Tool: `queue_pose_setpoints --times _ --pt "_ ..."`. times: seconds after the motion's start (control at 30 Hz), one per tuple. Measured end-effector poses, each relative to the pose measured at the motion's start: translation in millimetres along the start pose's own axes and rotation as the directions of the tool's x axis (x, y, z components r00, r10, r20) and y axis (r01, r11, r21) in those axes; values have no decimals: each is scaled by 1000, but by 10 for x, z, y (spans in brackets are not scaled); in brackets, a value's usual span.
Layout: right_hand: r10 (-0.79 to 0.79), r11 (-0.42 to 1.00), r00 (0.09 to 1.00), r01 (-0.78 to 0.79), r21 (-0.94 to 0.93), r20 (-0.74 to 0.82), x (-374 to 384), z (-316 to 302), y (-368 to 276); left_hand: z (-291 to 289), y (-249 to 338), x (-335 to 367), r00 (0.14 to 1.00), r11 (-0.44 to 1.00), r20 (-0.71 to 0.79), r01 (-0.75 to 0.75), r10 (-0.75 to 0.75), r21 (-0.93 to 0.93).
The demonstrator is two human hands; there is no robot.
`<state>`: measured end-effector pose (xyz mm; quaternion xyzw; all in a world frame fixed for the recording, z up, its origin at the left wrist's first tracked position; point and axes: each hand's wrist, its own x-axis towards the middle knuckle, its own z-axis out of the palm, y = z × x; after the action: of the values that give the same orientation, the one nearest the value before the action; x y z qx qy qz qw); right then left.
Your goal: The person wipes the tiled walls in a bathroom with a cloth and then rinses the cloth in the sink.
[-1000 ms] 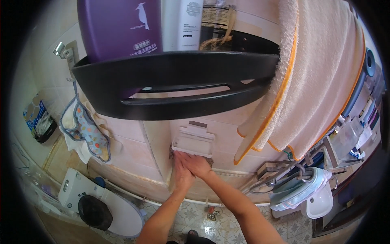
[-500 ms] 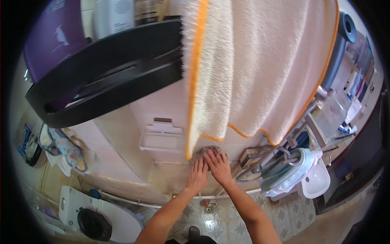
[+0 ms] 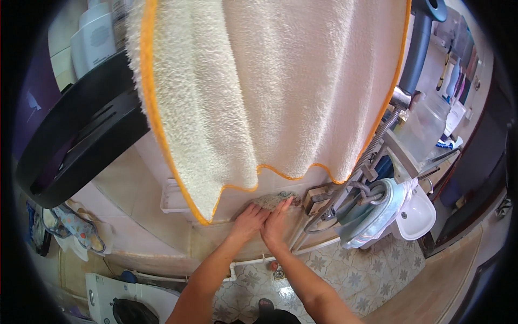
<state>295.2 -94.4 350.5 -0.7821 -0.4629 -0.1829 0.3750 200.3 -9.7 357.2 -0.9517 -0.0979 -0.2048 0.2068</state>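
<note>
Both my hands are on a crumpled greyish rag (image 3: 273, 201) against the tiled wall, low down beneath a hanging cream towel (image 3: 280, 97) with an orange edge. My left hand (image 3: 250, 220) is closed on the rag's left and lower part. Close beside it, wrists nearly together, my right hand (image 3: 274, 221) presses the rag with its fingers together and mostly straight. Part of the rag is hidden under the fingers. The towel hangs above the hands, apart from them.
A black corner shelf (image 3: 81, 129) with a white bottle (image 3: 94, 43) juts out at left. Right of the hands are a wooden-looking block (image 3: 317, 200), a shower hose (image 3: 372, 143), a light-blue cloth (image 3: 372, 216) and a washbasin (image 3: 418, 218). White pipe (image 3: 245, 263) runs low along the wall.
My view has shifted, so the towel and shelf appear farther left. Both hands stay on the rag, more of which now shows. My left hand has turned, its fingers more bent.
</note>
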Motion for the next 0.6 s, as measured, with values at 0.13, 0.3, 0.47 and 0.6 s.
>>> queue_pose_setpoints --times 0.13,0.3,0.47,0.6 --pt "151 923 966 -214 320 209 -149 153 113 -75 33 32 998 999 -34 -44 45 5" --pt "318 752 938 -339 565 140 -91 -19 335 65 226 452 978 985 -177 -129 107 -115" --pt "224 814 970 -242 528 100 -205 74 240 244 183 251 938 979 -280 -192 205 73" --pt "194 749 959 -279 600 204 -423 238 -60 187 -2 -128 955 974 -209 -190 213 122"
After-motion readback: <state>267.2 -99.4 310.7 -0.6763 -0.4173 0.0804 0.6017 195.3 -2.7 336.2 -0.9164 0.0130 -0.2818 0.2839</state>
